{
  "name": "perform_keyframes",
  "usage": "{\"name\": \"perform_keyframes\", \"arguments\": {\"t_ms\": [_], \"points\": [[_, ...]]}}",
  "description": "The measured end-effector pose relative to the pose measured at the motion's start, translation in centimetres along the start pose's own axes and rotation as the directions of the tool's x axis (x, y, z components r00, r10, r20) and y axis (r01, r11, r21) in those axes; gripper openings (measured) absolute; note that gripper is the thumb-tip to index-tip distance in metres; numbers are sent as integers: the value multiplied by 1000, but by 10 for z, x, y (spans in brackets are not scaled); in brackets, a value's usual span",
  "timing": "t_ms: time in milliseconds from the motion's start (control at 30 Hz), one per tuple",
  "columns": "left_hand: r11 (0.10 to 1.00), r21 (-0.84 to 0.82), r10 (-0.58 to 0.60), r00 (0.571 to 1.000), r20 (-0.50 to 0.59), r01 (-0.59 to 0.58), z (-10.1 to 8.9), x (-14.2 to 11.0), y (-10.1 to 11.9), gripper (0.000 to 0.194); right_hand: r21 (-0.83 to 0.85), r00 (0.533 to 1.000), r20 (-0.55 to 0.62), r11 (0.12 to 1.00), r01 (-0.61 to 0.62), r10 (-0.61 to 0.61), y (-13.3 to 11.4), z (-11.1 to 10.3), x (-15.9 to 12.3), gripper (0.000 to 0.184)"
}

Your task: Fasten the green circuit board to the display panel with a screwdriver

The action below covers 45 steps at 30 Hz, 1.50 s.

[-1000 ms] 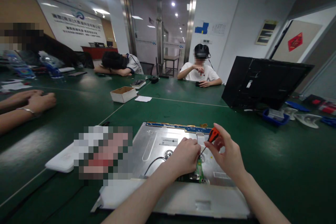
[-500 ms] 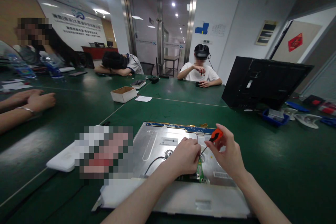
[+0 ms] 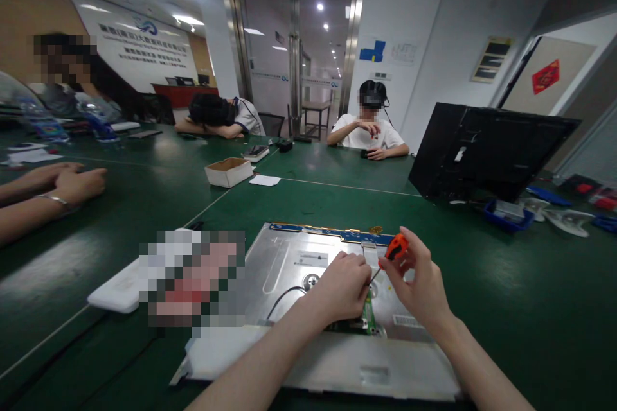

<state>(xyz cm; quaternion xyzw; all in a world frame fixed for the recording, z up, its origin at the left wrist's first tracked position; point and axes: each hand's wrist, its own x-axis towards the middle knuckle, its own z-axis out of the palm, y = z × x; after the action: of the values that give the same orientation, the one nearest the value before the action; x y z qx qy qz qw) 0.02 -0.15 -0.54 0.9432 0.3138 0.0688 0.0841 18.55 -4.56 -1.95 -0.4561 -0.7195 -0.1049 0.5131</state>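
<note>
A silver metal display panel lies flat in front of me, with a blue circuit strip along its far edge. Near its middle sits a green circuit board, partly covered by my left hand. That hand is closed low over the board; what its fingers hold is hidden. My right hand grips a screwdriver by its orange and black handle. The thin shaft slants down to the left, and its tip disappears by my left fingers. A black cable curves across the panel beside my left wrist.
Left of the panel lies a white device, partly blurred out. A white open box and a paper slip are farther back. A black monitor and a blue tray stand right. Another person's hands rest at left.
Both hands stay nearly in place on the panel. The screwdriver handle has shifted and turned slightly in my right fingers. The whole view has moved a little.
</note>
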Motion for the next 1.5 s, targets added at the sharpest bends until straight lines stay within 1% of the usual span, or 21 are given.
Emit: {"name": "perform_keyframes", "arguments": {"t_ms": [100, 167, 300, 400, 567, 667, 767, 1000, 1133, 1233, 1333, 1500], "points": [[1000, 6, -4, 1000, 8, 4, -1, 0, 0, 5, 13, 999, 7, 999, 43, -43, 0, -1, 2, 44], [1000, 9, -8, 1000, 10, 8, -2, 0, 1, 6, 30, 999, 16, 998, 50, -50, -2, -2, 3, 45], [1000, 12, -7, 1000, 11, 7, -3, -1, 2, 7, 48, 999, 44, 999, 0, -2, -6, -3, 3, 51], [1000, 12, -7, 1000, 11, 7, -3, -1, 3, 6, 62, 998, 56, 998, -9, 5, -7, -2, 2, 53], [1000, 18, -8, 1000, 6, 8, -3, -2, 3, 7, 53, 999, 35, 999, 8, -10, -5, -2, 3, 47], [1000, 24, -8, 1000, 13, 8, -2, -1, 3, 10, 32, 999, 5, 998, 50, -50, -4, -2, 4, 43], [1000, 29, -5, 1000, 23, 5, -1, 0, 3, 13, 24, 997, 0, 996, 81, -81, -6, -2, 6, 41], [999, 43, -3, 999, 38, 1, -3, 0, 4, 12, 52, 999, 43, 999, 15, -17, -11, -2, 5, 49], [999, 39, -1, 999, 42, -1, -4, -1, 3, 14, 10, 1000, 9, 1000, 23, -23, -7, 0, 3, 44], [999, 32, 3, 999, 44, -5, -4, -1, 3, 18, 4, 999, 9, 999, 40, -40, -5, 0, 3, 40], [999, 33, 2, 999, 41, -3, -4, -1, 3, 19, 25, 999, 29, 999, 36, -36, -6, 0, 2, 43], [999, 39, 2, 999, 36, -3, -3, 0, 3, 13, 52, 998, 62, 999, 9, -12, -11, -1, 3, 54]]}}
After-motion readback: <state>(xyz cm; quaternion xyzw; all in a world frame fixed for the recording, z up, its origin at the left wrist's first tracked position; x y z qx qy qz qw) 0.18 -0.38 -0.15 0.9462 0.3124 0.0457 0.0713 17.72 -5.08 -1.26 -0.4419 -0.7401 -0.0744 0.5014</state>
